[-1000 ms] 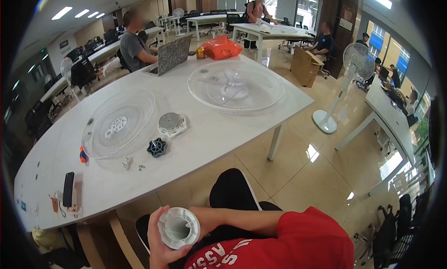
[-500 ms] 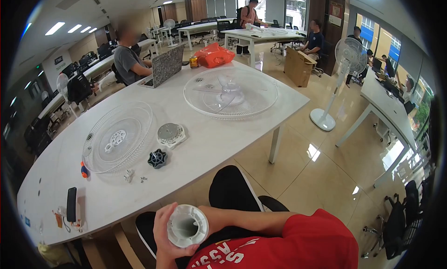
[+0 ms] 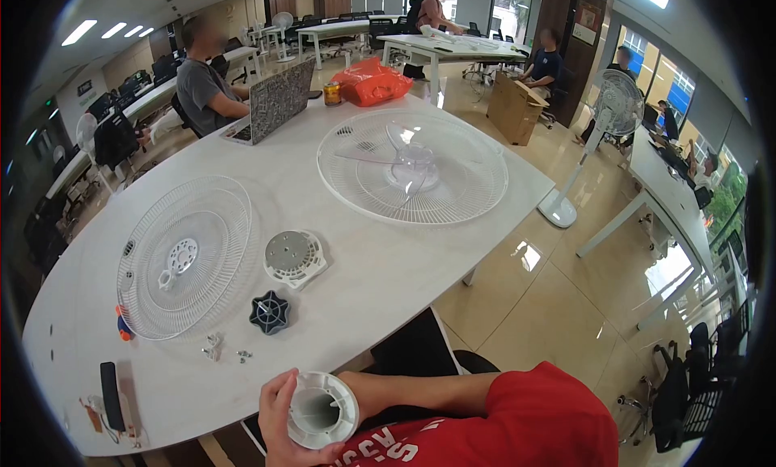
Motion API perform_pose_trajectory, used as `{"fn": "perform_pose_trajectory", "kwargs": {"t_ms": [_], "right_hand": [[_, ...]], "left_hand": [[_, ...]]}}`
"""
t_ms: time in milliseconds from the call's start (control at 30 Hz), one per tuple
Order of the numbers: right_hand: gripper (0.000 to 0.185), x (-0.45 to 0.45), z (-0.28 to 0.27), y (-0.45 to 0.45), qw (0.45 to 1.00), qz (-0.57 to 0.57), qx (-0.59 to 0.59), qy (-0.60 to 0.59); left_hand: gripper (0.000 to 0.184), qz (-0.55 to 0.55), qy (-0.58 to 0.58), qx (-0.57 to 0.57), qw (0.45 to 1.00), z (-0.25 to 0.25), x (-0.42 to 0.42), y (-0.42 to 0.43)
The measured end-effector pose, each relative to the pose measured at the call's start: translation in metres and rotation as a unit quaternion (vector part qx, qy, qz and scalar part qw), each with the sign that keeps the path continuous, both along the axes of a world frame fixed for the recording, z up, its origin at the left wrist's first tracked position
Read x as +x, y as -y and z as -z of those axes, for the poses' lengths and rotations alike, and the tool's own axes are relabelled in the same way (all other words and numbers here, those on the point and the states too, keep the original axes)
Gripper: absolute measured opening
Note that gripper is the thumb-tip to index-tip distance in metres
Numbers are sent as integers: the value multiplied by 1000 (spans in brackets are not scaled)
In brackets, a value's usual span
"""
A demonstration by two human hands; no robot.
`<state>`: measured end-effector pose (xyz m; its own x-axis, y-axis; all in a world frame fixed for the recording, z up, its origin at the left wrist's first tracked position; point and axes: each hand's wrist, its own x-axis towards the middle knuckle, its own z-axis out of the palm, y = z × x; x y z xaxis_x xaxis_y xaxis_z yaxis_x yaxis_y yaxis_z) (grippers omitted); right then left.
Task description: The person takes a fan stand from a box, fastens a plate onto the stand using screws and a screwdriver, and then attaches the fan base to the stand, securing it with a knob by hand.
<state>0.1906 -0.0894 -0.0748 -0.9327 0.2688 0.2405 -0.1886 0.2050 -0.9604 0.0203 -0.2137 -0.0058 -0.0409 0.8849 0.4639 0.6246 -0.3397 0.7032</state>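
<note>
Left hand [image 3: 280,422] is wrapped around a white hollow plastic cylinder [image 3: 325,410], thumb and fingers gripping its rim, open end facing up. It's in front of the red shirt [image 3: 517,418], right by the near edge of the white table [image 3: 388,281]. Right hand's hidden behind it, so can't tell what those fingers are doing. On the tabletop nearby: a dark star-shaped knob [image 3: 269,312], some small screws [image 3: 244,356] and a clear fan grille [image 3: 220,249].

The tube [image 3: 314,408] is white, the knob [image 3: 270,312] dark grey-blue; over there I see an orange-red bag [image 3: 372,83] and a mottled grey laptop lid [image 3: 280,101].
</note>
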Motion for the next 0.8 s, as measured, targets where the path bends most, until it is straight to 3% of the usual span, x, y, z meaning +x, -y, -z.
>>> {"fn": "perform_pose_trajectory", "kwargs": {"t_ms": [67, 100, 133, 200, 300, 467, 600, 800], "right_hand": [[50, -3, -5, -5, 998, 15, 25, 51], [50, 4, -29, -4, 982, 50, 141, 116], [50, 12, -31, -6, 982, 53, 149, 108], [52, 25, -27, -10, 893, 207, 397, -42], [60, 30, -43, -35, 875, 186, 443, -62], [75, 24, -58, -58, 926, 168, 335, -44], [102, 14, -53, -75, 962, 53, 262, -55], [107, 6, -45, -76, 998, -7, 67, 10]], "left_hand": [[109, 17, -13, 51, 998, 0, -9, -7], [112, 45, -28, 46, 998, -3, -13, -7], [112, 46, -37, 54, 997, -6, -14, -6], [115, 78, -57, 58, 994, -6, -11, -3], [117, 66, -46, 71, 994, -2, -7, -5], [117, 23, -45, 28, 998, -10, -8, -8], [131, 72, -30, 110, 991, 2, -20, -11], [140, 97, 17, 66, 993, -8, -35, -11]]}}
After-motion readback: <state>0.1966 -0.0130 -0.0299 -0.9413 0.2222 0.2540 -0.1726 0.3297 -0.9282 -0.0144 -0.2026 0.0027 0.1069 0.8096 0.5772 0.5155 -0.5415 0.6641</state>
